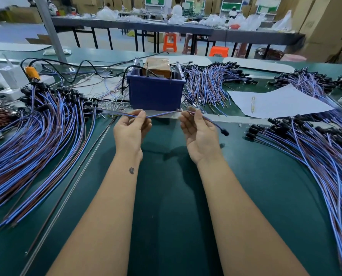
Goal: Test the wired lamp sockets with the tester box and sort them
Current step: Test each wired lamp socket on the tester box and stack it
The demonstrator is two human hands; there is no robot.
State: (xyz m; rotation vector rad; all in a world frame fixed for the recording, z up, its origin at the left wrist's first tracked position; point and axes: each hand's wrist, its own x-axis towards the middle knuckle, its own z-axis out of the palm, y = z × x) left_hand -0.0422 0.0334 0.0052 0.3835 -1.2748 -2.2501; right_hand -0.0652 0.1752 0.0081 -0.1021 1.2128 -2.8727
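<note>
My left hand [131, 128] pinches a blue-and-brown wire [162, 114] between thumb and fingertips, in front of the blue tester box [155, 92]. To the left the wire runs toward a black socket [95, 104], and to the right toward my right hand [199, 132]. That hand, palm up, holds a wire whose black socket [225, 133] hangs off to the right. Whether both hands hold the same wire I cannot tell. The box holds a brown block and upright metal rods.
Piles of wired sockets lie on the green table: a large one at the left [36, 126], one behind the box [206, 84] and one at the right [315, 152]. A white sheet [275, 102] carries a pen [253, 104]. Black cables and an orange plug [32, 72] lie at the back left.
</note>
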